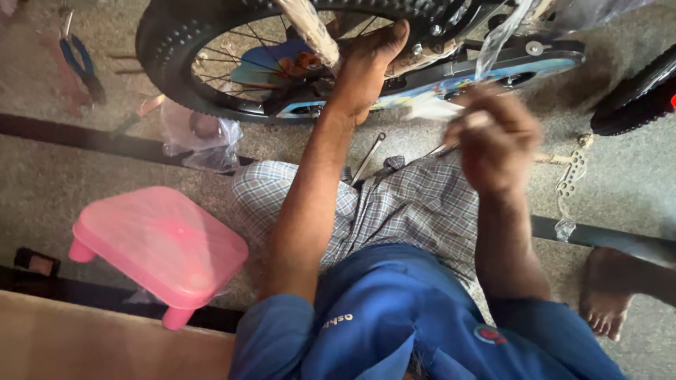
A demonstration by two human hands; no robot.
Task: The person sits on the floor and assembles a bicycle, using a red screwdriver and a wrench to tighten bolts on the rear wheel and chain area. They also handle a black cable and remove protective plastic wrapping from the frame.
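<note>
You are looking at a matt black rubber tyre with a knobbly tread at the top of the frame, thin shiny metal spokes inside it, and clear, crinkled plastic wrap on the bicycle's frame beside your left hand. Lower left, the pink stool is smooth plastic with a soft sheen; the chain guard looks like glossy printed plastic. Your lap shows woven checked cloth, the floor is rough and grainy, and a thin bright metal tool lies at centre.

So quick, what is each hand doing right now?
Left hand: fingers spread, pressed on the small bicycle's wheel, gripping nothing.
Right hand: closed, blurred; seems to hold a thin metal tool, though that cannot be told for sure.
</note>
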